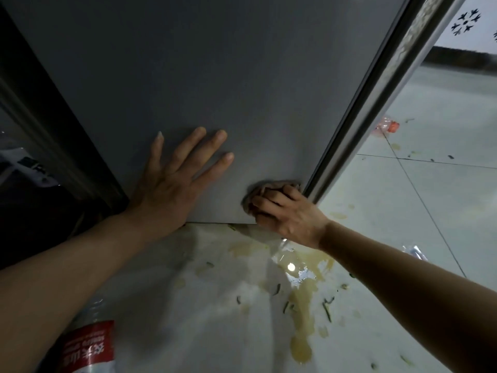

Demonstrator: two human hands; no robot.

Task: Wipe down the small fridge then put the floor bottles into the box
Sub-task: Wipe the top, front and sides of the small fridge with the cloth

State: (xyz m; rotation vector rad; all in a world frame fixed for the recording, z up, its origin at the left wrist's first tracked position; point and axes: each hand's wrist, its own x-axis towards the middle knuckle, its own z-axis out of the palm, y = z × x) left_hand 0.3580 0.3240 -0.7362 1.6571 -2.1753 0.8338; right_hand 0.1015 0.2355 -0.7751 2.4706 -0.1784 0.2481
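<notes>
The small fridge's grey side panel [215, 76] fills the upper middle of the head view. My left hand [177, 179] lies flat on it near its bottom edge, fingers spread and straight. My right hand [285, 211] grips a brownish cloth [279, 183] against the panel's lower right corner, next to the silver door edge [376, 103]. A clear plastic bottle with a red label [88, 345] lies on the floor at the bottom left, under my left forearm. Another crushed bottle with a red cap [387, 126] lies on the tiles at the right.
The pale tiled floor [430, 211] carries yellowish spills [304, 305] and green scraps below the fridge. Crumpled clear plastic [414, 251] shows behind my right forearm. A dark cabinet or appliance [40, 157] stands left of the fridge.
</notes>
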